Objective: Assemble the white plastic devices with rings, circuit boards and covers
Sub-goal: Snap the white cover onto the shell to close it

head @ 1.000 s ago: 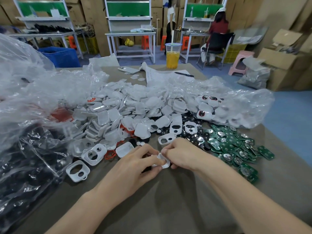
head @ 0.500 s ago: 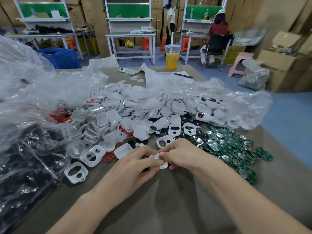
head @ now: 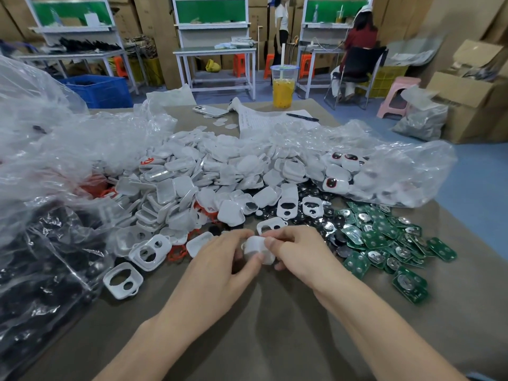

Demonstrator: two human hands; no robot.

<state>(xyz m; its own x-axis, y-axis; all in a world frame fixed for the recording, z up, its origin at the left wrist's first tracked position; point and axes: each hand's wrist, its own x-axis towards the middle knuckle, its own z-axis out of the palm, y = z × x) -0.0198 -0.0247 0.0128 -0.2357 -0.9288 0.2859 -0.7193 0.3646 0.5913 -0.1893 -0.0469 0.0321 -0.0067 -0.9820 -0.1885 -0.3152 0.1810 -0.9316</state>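
The left hand (head: pixel 220 259) pinched the white device (head: pixel 257 248) from its left. The device sat crosswise between both hands, low over the table (head: pixel 275 339). The right hand (head: pixel 299 251) pinched its right end, equally near. Compared with half a second earlier, more of the shell showed.

Left hand (head: pixel 217 266) and right hand (head: pixel 302 254) meet, fingers (head: pixel 238 235) curled, pinching.
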